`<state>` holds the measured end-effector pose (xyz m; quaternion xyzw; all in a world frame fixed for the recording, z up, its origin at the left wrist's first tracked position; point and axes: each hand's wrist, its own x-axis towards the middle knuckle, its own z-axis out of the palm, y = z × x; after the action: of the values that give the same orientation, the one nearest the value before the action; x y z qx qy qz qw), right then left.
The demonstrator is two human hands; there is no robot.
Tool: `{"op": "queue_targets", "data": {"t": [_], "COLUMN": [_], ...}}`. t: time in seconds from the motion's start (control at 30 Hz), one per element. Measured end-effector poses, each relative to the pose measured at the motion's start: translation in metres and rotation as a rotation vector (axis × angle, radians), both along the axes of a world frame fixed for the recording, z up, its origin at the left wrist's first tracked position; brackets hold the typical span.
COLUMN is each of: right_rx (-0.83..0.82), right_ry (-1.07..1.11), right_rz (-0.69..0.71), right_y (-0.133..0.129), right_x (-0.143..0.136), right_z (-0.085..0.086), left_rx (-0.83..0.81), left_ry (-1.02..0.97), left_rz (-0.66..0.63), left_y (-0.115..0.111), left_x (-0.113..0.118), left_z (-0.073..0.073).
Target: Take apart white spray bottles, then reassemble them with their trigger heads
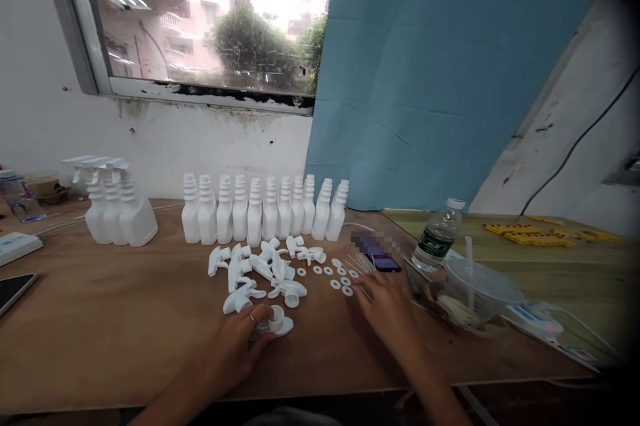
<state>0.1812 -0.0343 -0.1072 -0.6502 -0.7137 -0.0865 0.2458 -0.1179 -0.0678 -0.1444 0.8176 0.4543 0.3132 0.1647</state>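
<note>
My left hand point(250, 339) is closed on a white spray trigger head point(283, 325), whose round collar faces up near the table's front edge. Just beyond it lies a loose pile of several more white trigger heads point(265, 263). My right hand point(385, 306) is low over the table, beside several flat white washers point(335, 284) and a bunch of thin white tubes point(361, 263). Its fingers are curled together at the washers' right side; what they pinch, if anything, is too small to make out.
Several white bottles point(255, 213) stand in a row by the wall; a few with trigger heads point(120, 206) stand left. A phone point(383, 258), a water bottle point(436, 239), a lidded plastic bowl point(480, 286) and a power strip point(533, 323) lie rightward. Another phone point(15, 289) is at left.
</note>
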Motion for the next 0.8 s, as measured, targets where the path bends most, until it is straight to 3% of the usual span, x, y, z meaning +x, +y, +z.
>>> {"op": "queue_targets", "data": {"t": [0.07, 0.17, 0.27, 0.33, 0.47, 0.6, 0.7, 0.8], "right_rx": [-0.103, -0.182, -0.191, -0.136, -0.006, -0.182, -0.385, -0.464], "right_ry": [-0.137, -0.177, -0.086, 0.122, 0.897, 1.508, 1.794, 1.923], "right_rz": [-0.168, -0.237, -0.258, -0.223, 0.13, 0.562, 0.773, 0.842], "right_y": [0.006, 0.012, 0.015, 0.015, 0.008, -0.004, -0.006, -0.001], "right_x": [0.018, 0.028, 0.031, 0.03, 0.004, -0.06, -0.108, -0.138], "right_z": [-0.005, -0.012, -0.009, 0.001, 0.026, 0.043, 0.045, 0.039], "left_rx": [0.002, -0.01, -0.037, -0.073, -0.131, -0.165, -0.135, -0.096], "left_ry": [0.002, -0.002, -0.017, -0.026, -0.083, -0.131, -0.125, -0.124], "left_rz": [0.009, 0.015, 0.023, 0.043, 0.091, 0.083, 0.029, 0.015], "left_y": [0.0, -0.001, -0.003, -0.005, -0.004, 0.0, 0.003, 0.003], "left_x": [0.0, 0.001, 0.001, 0.002, 0.003, 0.003, 0.001, 0.001], "left_z": [0.0, 0.0, 0.001, 0.002, -0.002, -0.008, -0.007, -0.003]}}
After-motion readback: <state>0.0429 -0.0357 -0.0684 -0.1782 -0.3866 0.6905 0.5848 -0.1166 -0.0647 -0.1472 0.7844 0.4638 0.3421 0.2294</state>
